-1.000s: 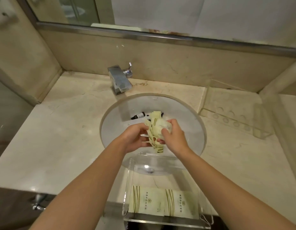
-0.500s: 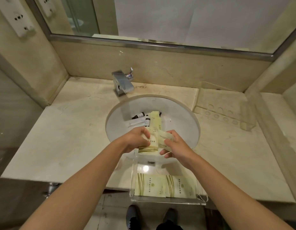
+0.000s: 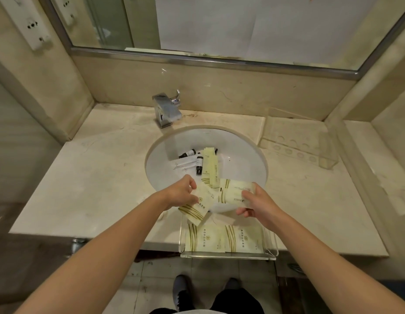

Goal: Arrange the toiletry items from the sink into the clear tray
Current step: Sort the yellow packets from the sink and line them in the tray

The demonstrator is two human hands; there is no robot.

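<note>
The marble surface (image 3: 101,177) carries a round white sink (image 3: 249,159) under a chrome faucet (image 3: 166,109), and a clear tray (image 3: 228,254) sits at the near edge, overhanging the front. A second clear acrylic holder (image 3: 299,141) stands at the back right, well apart.

A second ago both hands were together over the middle of the sink, bunching cream packets; half a second ago they had drawn back to the sink's near rim. Now they have separated and come over the far end of the tray. The left hand (image 3: 183,191) pinches one cream sachet (image 3: 198,208), tilted with its gold-striped end pointing down into the tray. The right hand (image 3: 253,200) grips another cream packet (image 3: 236,191) by its right edge, held roughly level just above the tray. Two matching packets (image 3: 224,239) already lie flat side by side along the tray's near wall.

So the pair in hand looks about to be laid down behind those two, which would make four placed.

Still in the sink: a few long cream sachets (image 3: 211,164), two small dark bottles (image 3: 199,164) and a thin white wrapped item (image 3: 184,164), perhaps a toothbrush. By my reckoning the task is well short of done.
</note>
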